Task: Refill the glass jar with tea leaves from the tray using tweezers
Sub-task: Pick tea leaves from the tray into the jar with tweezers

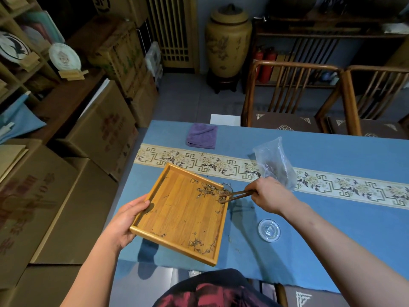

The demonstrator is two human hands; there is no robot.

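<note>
My left hand (127,220) grips the left edge of a square wooden tray (177,220) and holds it tilted above the blue table. Dark tea leaves (210,190) lie bunched near the tray's upper right corner, and a smaller clump sits near its lower edge. My right hand (269,194) holds wooden tweezers (235,194) whose tips rest among the leaves at that corner. Behind the corner, the rim of the glass jar (228,186) peeks out; the tray hides most of it. A round glass lid (269,230) lies on the cloth to the right.
A clear plastic bag (275,165) with some tea stands behind my right hand. A folded purple cloth (202,136) lies at the table's far side. Wooden chairs (292,98) stand beyond the table, and cardboard boxes (73,173) are stacked on the left.
</note>
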